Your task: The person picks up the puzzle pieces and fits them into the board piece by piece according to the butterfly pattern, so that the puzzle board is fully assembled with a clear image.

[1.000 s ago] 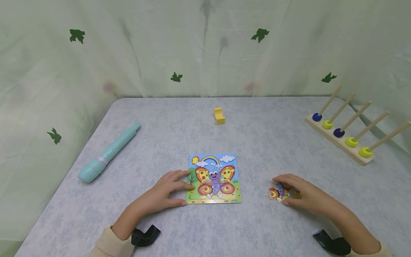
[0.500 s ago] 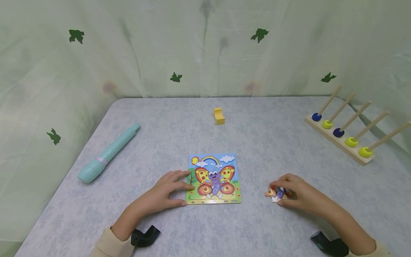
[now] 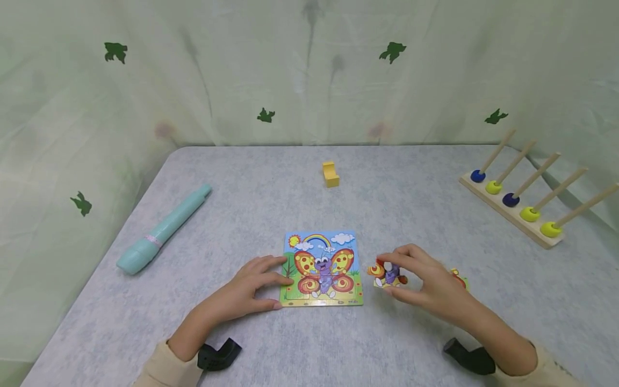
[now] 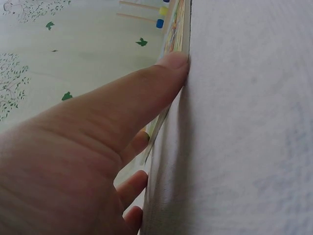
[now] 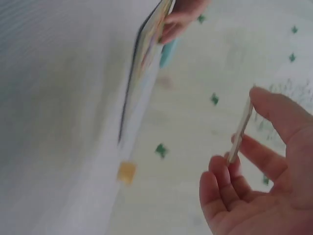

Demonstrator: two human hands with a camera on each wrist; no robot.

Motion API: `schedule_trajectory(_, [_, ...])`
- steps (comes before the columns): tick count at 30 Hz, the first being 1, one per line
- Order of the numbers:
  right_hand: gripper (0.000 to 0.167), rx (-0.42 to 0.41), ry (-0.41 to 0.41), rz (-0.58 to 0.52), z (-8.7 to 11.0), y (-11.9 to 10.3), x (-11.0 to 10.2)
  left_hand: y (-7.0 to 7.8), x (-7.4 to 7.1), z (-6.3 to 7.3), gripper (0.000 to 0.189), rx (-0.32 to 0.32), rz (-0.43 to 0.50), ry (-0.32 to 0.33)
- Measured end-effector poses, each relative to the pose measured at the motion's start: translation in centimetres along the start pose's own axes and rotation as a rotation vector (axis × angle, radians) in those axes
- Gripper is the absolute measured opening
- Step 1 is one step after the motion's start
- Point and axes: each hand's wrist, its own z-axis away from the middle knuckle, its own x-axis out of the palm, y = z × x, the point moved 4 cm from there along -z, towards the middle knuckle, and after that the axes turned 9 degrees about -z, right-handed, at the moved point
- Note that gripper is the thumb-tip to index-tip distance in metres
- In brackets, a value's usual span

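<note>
A square butterfly puzzle [image 3: 321,269] lies flat on the table in the head view. At its left edge, my left hand [image 3: 256,286] rests with fingers spread and thumb at the near corner. In the left wrist view the thumb [image 4: 142,90] touches the puzzle's side. Right of the puzzle, my right hand [image 3: 423,279] pinches a puzzle piece [image 3: 393,275] printed with a purple body and an orange swirl. The right wrist view has this thin piece [image 5: 240,132] edge-on between thumb and fingers, off the table. A second puzzle piece [image 3: 460,279] is partly hidden behind the right hand.
A teal folded umbrella [image 3: 164,231] lies at the left. At the back middle stands a small yellow block [image 3: 331,175]. A wooden peg rack [image 3: 512,207] with blue and yellow beads sits at the right. A pale curtain [image 3: 309,75] hangs behind the table.
My right hand has picked up the puzzle piece and carried it left toward the puzzle, uncovering part of another piece. My left hand has stayed in place.
</note>
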Motion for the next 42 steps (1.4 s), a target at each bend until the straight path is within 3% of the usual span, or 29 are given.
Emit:
schedule_trajectory(5, [0.047, -0.031, -0.023, -0.086, -2.2, -1.4, 2.3, 0.0, 0.0, 0.0, 0.039, 0.016, 0.002, 0.008])
schedule_trajectory(10, [0.046, -0.004, -0.111, -0.129, -4.0, -1.2, 5.2, 0.1, 0.0, -0.1, 0.038, 0.014, 0.004, 0.005])
schedule_trajectory(18, [0.045, 0.006, -0.227, -0.018, -4.9, 0.1, 8.6, 0.6, -0.1, -0.1, 0.041, -0.013, -0.010, -0.005])
schedule_trajectory(25, [0.044, -0.076, -0.227, 0.098, -5.4, 0.4, 9.8, 1.4, 0.2, -0.4, 0.038, 0.006, -0.095, 0.057])
schedule_trajectory(33, [0.045, -0.058, -0.238, 0.099, -5.7, 0.4, 10.3, 2.4, 0.7, -0.7, 0.048, 0.139, -0.196, 0.072])
schedule_trajectory(42, [0.044, -0.073, -0.273, 0.136, -5.9, 0.0, 10.3, 2.5, 0.8, -0.4, 0.041, 0.095, -0.156, 0.014])
